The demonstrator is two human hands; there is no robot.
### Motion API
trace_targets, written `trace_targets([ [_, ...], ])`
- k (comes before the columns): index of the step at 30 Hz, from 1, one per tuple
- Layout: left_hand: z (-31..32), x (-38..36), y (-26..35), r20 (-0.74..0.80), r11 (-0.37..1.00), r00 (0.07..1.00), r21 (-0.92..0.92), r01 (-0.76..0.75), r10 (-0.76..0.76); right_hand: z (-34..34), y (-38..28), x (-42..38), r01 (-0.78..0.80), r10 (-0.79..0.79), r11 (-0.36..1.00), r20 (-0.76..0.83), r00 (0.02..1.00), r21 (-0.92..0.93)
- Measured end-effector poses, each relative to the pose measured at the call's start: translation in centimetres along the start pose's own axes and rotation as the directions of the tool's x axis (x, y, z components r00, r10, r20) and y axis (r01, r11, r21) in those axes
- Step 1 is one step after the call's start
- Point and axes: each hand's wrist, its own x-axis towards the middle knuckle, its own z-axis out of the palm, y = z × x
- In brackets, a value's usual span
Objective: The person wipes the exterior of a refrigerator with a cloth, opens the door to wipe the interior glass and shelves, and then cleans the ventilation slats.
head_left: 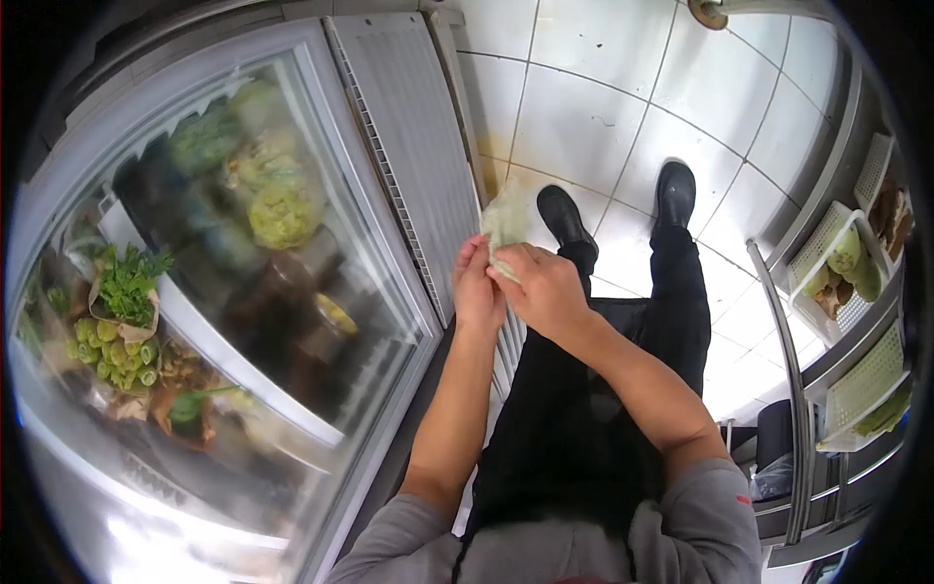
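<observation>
We held a pale green, crumpled film [503, 216] with both hands; our right grip [547, 292] was narrow, thumb and bent fingers closed on the film's near end; our left grip [478, 287] was likewise narrow, its curled fingertips set against the film's left edge; we could not tell whether the film was a bag or a loose sheet.

Reference relation: the film lay directly ahead of both grips, pointing away from our body; its long axis roughly continued the line of our left forearm, with the held end between the fingers and the free end farthest from us; neither hand was clearly nearer, since both touched it, although the right overlapped more of the held end.

Outward from there, the free end hung over the white tiled floor [593, 107]; our left shoe [562, 216] stood just to its right, and a ridged grey panel [394, 107] ran near it on the left; beyond the panel lay a glass-topped cabinet [333, 107], in which we noted a yellow-green vegetable head [284, 216] and a leafy herb bunch [131, 282]; well apart, on our right, a perforated white basket [861, 310] sat behind a metal rail [790, 362].
</observation>
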Motion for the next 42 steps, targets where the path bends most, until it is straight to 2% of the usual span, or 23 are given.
trace_targets([
  [1,0.2,0.8,-0.2,-0.056,0.998,0.998,0.061,-0.016,0.019,-0.5,0.5,0.0,0.002,-0.002,0.999,0.0,1.0,-0.045],
  [4,2.1,0.3,1.3,-0.095,0.997,0.992,-0.014,0.078,-0.078,-1.6,1.4,-0.1,-0.082,0.078,0.992,-0.044,0.996,-0.1],
  [5,2.8,0.3,1.3,-0.062,0.998,0.998,-0.065,-0.027,0.023,-1.8,1.7,-0.2,-0.15,0.149,0.984,-0.019,0.989,-0.096],
  [7,4.2,-1.1,1.6,-0.055,0.986,0.996,-0.151,0.064,-0.073,-2.2,2.2,-0.1,-0.281,0.284,0.955,0.029,0.958,-0.092],
  [8,4.8,-1.9,1.8,-0.049,0.975,0.992,-0.196,0.107,-0.118,-2.1,2.0,-0.3,-0.278,0.278,0.96,-0.01,0.96,0.026],
  [9,3.9,-1.9,0.8,-0.088,0.948,0.961,-0.211,0.24,-0.263,-1.7,1.7,-0.6,-0.266,0.276,0.953,-0.051,0.96,0.143],
  [10,3.2,-2.3,-0.1,-0.017,0.917,0.949,-0.263,0.3,-0.315,-1.4,1.5,-0.9,-0.247,0.278,0.935,-0.092,0.956,0.256],
  [11,2.6,-3.0,-1.0,0.057,0.879,0.931,-0.311,0.361,-0.361,-1.2,1.6,-1.2,-0.333,0.379,0.872,-0.064,0.923,0.359],
  [13,2.9,-4.9,-0.7,0.201,0.769,0.856,-0.377,0.517,-0.477,-1.6,2.6,-1.4,-0.405,0.464,0.811,-0.043,0.885,0.422],
  [15,2.9,-5.4,-0.7,0.14,0.864,0.893,-0.227,0.448,-0.427,-1.3,4.0,-2.1,-0.464,0.553,0.72,-0.021,0.833,0.516],
  [17,3.8,-5.8,0.1,0.105,0.943,0.943,-0.08,0.324,-0.315,-1.8,4.7,-2.7,-0.446,0.518,0.724,0.011,0.855,0.526],
  [20,3.5,-3.2,1.8,0.037,0.973,0.992,0.198,-0.123,0.118,-2.3,5.5,-3.6,-0.41,0.458,0.764,0.03,0.889,0.498],
  [22,3.4,-0.7,4.3,0.136,0.65,0.808,0.525,-0.55,0.574,-2.5,6.0,-4.8,-0.321,0.374,0.841,-0.037,0.927,0.436],
  [24,4.0,1.3,9.7,0.416,0.058,0.584,0.779,-0.624,0.697,-3.4,6.7,-6.8,-0.404,0.4,0.85,0.086,0.912,0.337],
  [26,5.2,4.2,15.2,0.69,-0.513,0.417,0.721,-0.466,0.592,-3.6,8.2,-9.3,-0.514,0.465,0.831,0.242,0.851,0.213],
  [28,8.3,7.1,19.2,0.859,-0.855,0.371,0.457,-0.244,0.353,-3.2,9.6,-11.6,-0.535,0.487,0.84,0.315,0.815,0.085],
  [30,9.6,11.9,20.6,0.865,-0.955,0.492,0.223,-0.194,0.102,-2.4,10.9,-13.1,-0.523,0.5,0.852,0.363,0.787,-0.04],
  [32,8.5,14.3,19.9,0.71,-0.991,0.704,0.091,-0.1,-0.006,-1.6,12.4,-14.0,-0.475,0.494,0.866,0.408,0.768,-0.154],
  [33,7.9,15.0,19.2,0.609,-0.997,0.792,0.015,-0.073,-0.049,-1.6,12.7,-14.3,-0.464,0.493,0.868,0.392,0.776,-0.173],
  [36,6.6,13.2,16.6,0.443,-0.984,0.884,-0.156,-0.091,-0.152,-2.9,11.8,-15.0,-0.469,0.501,0.865,0.371,0.782,-0.179],
  [37,7.7,12.3,15.0,0.29,-0.974,0.956,-0.226,0.024,-0.044,-4.1,10.6,-14.9,-0.491,0.506,0.859,0.377,0.776,-0.143],
  [40,10.0,11.2,15.2,0.359,-0.816,0.834,-0.551,-0.174,-0.42,-7.3,6.0,-14.2,-0.454,0.426,0.891,0.335,0.84,0.006],
  [42,7.9,13.5,14.6,0.336,-0.9,0.883,-0.395,-0.183,-0.327,-8.4,3.3,-13.8,-0.394,0.334,0.896,0.276,0.901,0.205],
])
